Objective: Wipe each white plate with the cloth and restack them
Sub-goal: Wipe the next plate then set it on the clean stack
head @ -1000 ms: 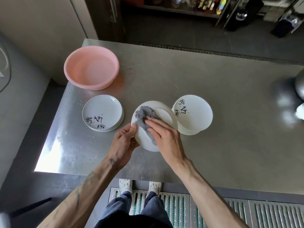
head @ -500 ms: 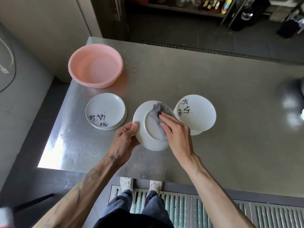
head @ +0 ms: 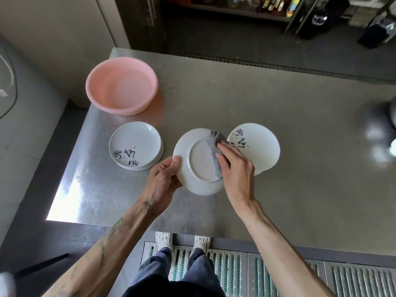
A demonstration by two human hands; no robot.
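1. The left hand (head: 162, 182) grips the left rim of a white plate (head: 198, 161); its thumb lies on the upper face of the rim and its fingers are curled beneath it.
2. The right hand (head: 236, 168) lies flat with fingers stretched out, pressing a grey cloth (head: 214, 146) against the plate; it presses the cloth and does not clutch it.
3. The plate is held above the table, tilted, with its underside turned up so that the foot ring shows; the cloth covers the right part of that underside and reaches its far rim.
4. Just right of the held plate a stack of plates (head: 260, 151) stands on the table; its top plate faces up and bears dark brush writing; the right hand overlaps its near left edge in the head view.
5. To the left, a second stack (head: 135, 144) stands apart from the left hand; its top plate also shows brush writing.
6. Beyond the second stack, near the table's far left corner, stands a pink basin (head: 122, 85); water drops speckle the metal near it.
7. The steel table (head: 289, 116) bears all of these; below its near edge the person's pale shoes (head: 164, 240) stand on a grated floor (head: 235, 269).
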